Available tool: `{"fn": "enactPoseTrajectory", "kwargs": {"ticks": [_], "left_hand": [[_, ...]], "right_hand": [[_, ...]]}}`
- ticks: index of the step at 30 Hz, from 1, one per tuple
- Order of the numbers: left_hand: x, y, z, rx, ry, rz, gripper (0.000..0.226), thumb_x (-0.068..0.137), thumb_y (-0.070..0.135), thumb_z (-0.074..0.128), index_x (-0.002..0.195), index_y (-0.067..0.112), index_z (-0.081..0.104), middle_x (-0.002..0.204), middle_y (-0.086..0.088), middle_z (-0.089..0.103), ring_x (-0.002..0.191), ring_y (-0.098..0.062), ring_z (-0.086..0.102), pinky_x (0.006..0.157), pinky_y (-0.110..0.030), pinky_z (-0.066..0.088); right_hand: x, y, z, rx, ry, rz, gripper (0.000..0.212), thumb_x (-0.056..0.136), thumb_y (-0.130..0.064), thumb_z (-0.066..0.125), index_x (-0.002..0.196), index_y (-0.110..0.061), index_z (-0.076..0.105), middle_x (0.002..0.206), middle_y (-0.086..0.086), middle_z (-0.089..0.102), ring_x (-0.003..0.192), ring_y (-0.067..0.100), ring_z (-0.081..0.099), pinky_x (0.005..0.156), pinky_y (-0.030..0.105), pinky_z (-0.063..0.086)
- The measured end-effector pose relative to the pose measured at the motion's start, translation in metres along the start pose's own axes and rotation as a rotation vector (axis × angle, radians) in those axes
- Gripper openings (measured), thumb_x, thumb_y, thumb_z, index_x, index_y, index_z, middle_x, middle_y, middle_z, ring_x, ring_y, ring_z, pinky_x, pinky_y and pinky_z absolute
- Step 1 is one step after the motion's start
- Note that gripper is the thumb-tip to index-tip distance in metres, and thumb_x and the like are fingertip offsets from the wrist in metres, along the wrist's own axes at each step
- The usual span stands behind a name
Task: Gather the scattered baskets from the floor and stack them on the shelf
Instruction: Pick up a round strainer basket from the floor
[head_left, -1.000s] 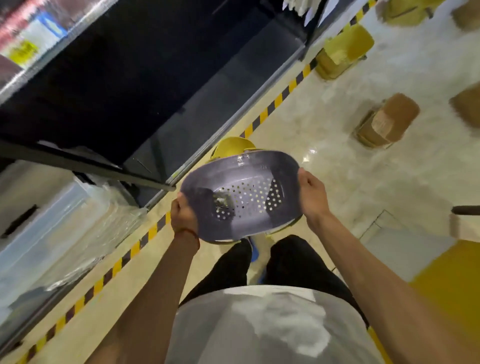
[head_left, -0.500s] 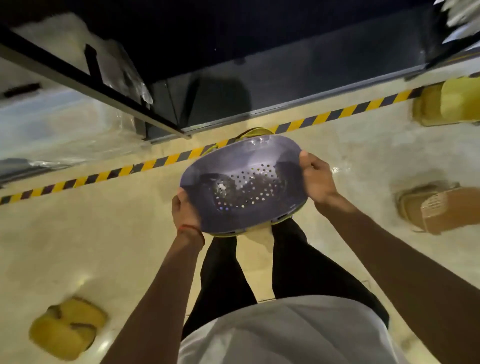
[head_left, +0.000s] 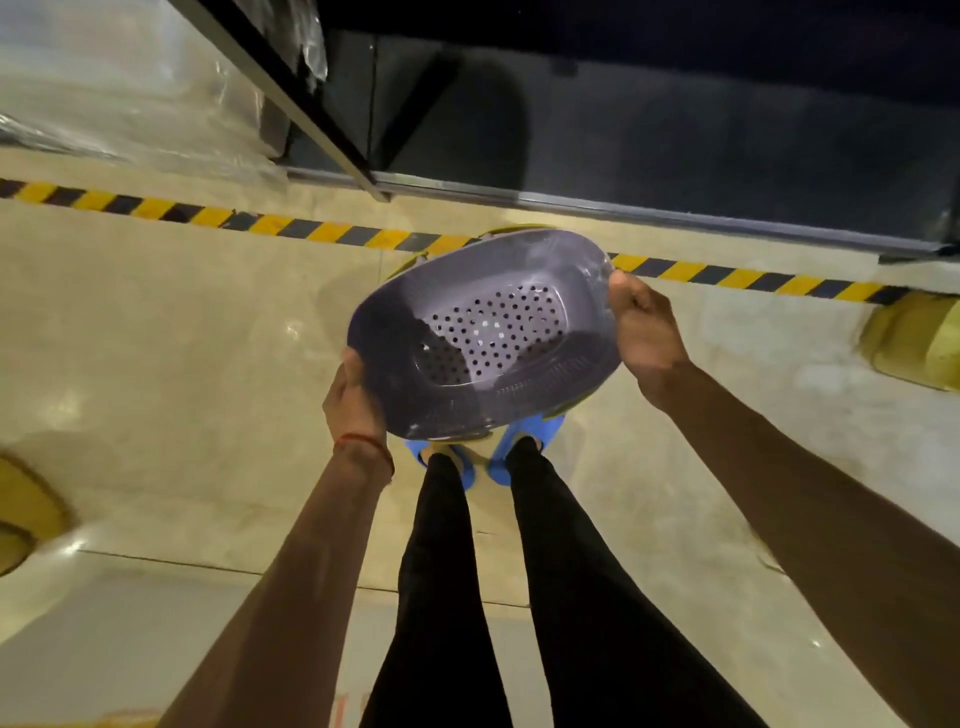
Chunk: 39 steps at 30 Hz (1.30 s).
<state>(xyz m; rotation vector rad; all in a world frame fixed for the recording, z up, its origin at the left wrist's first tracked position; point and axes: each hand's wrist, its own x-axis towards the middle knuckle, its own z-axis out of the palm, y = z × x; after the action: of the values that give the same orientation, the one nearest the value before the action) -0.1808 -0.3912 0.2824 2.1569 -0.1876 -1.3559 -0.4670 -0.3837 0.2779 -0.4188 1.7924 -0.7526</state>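
Observation:
A grey-purple oval basket (head_left: 545, 270) with a perforated bottom is held in the air in front of me, its opening facing up. A yellow basket rim (head_left: 511, 230) peeks out from under its far edge. My left hand (head_left: 353, 400) grips the near-left rim and my right hand (head_left: 641, 325) grips the right rim. The dark shelf (head_left: 623, 130) lies low ahead, beyond the yellow-and-black floor tape (head_left: 322, 231). Another yellow basket (head_left: 914, 343) lies on the floor at the right edge, and one more yellow basket (head_left: 23, 514) at the left edge.
A metal shelf post (head_left: 291, 98) slants across the upper left, with plastic-wrapped goods (head_left: 104, 93) behind it. My legs and blue shoes (head_left: 524, 452) stand on the pale tiled floor (head_left: 182, 364) just short of the tape.
The view has turned left along the shelf front. The basket stays held in both hands and now tilts more toward the right. The brown basket at the right has left the view.

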Motion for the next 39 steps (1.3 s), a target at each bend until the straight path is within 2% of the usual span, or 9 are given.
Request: {"fn": "enactPoseTrajectory", "kwargs": {"ticks": [3,7,12,15,19,23,28,32,39], "left_hand": [[0.02,-0.013,0.007,-0.035,-0.011,-0.012,0.024,0.095,0.036,0.061,0.078,0.02,0.067,0.084,-0.001,0.067,0.088,-0.023,0.059,0.085,-0.035,0.05],[0.034,-0.023,0.013,0.004,-0.003,-0.029,0.026,0.092,0.035,0.064,0.071,0.02,0.067,0.079,-0.001,0.063,0.081,-0.022,0.054,0.077,-0.035,0.047],[0.059,-0.026,0.017,0.058,-0.06,-0.052,0.025,0.08,0.045,0.068,0.076,0.021,0.075,0.09,-0.005,0.073,0.088,-0.026,0.064,0.089,-0.044,0.055],[0.068,-0.031,0.02,0.061,-0.031,0.033,0.023,0.091,0.032,0.068,0.072,0.019,0.073,0.07,0.0,0.067,0.077,-0.025,0.058,0.082,-0.042,0.055],[0.077,-0.037,0.016,0.022,-0.059,0.043,0.024,0.093,0.027,0.068,0.098,0.005,0.073,0.084,-0.009,0.067,0.081,-0.027,0.062,0.082,-0.042,0.057],[0.073,-0.039,0.017,0.012,-0.041,0.038,0.029,0.093,0.029,0.067,0.108,0.004,0.073,0.095,-0.01,0.07,0.09,-0.028,0.067,0.08,-0.038,0.059],[0.066,-0.03,0.018,0.038,-0.02,-0.046,0.012,0.092,0.027,0.067,0.091,0.016,0.072,0.097,-0.008,0.073,0.1,-0.034,0.068,0.09,-0.044,0.057],[0.036,-0.017,0.006,0.411,0.026,0.257,0.033,0.092,0.03,0.064,0.12,0.014,0.064,0.119,-0.003,0.066,0.103,-0.02,0.062,0.084,-0.027,0.046],[-0.032,0.034,-0.062,0.846,-0.212,0.71,0.05,0.091,0.047,0.047,0.133,0.02,0.057,0.132,-0.003,0.061,0.119,-0.026,0.056,0.095,-0.045,0.05]], "right_hand": [[0.028,0.007,0.004,-0.077,0.004,-0.003,0.027,0.104,-0.021,0.043,0.101,-0.003,0.063,0.091,0.017,0.056,0.082,0.01,0.051,0.075,0.026,0.043],[0.05,0.014,0.01,-0.173,0.044,0.006,0.028,0.108,-0.028,0.041,0.109,-0.016,0.066,0.1,0.001,0.062,0.081,0.009,0.051,0.062,0.012,0.042],[0.071,0.028,0.008,-0.216,0.043,0.004,0.023,0.107,-0.034,0.047,0.104,-0.025,0.067,0.089,-0.011,0.066,0.076,0.0,0.054,0.059,0.011,0.043],[0.076,0.03,0.009,-0.181,0.053,-0.032,0.025,0.107,-0.033,0.051,0.109,-0.019,0.072,0.092,-0.01,0.07,0.082,0.005,0.06,0.06,0.006,0.045],[0.079,0.037,0.005,-0.19,0.021,-0.018,0.024,0.106,-0.034,0.052,0.099,-0.025,0.074,0.084,-0.015,0.073,0.076,0.0,0.062,0.062,0.012,0.048],[0.077,0.036,0.001,-0.233,0.0,-0.039,0.029,0.107,-0.031,0.048,0.115,-0.019,0.072,0.099,-0.002,0.074,0.086,0.009,0.063,0.065,0.013,0.048],[0.066,0.034,0.012,-0.508,0.195,-0.156,0.039,0.103,-0.039,0.047,0.114,-0.011,0.072,0.113,0.012,0.071,0.097,0.027,0.064,0.088,0.041,0.054],[0.016,0.012,0.021,-0.645,0.335,-0.405,0.032,0.101,-0.036,0.057,0.116,-0.011,0.069,0.121,0.009,0.063,0.108,0.025,0.063,0.088,0.036,0.054],[-0.096,-0.027,0.036,-0.938,0.31,-0.79,0.029,0.098,-0.028,0.061,0.111,-0.004,0.071,0.107,0.014,0.068,0.091,0.031,0.064,0.073,0.04,0.059]]}}
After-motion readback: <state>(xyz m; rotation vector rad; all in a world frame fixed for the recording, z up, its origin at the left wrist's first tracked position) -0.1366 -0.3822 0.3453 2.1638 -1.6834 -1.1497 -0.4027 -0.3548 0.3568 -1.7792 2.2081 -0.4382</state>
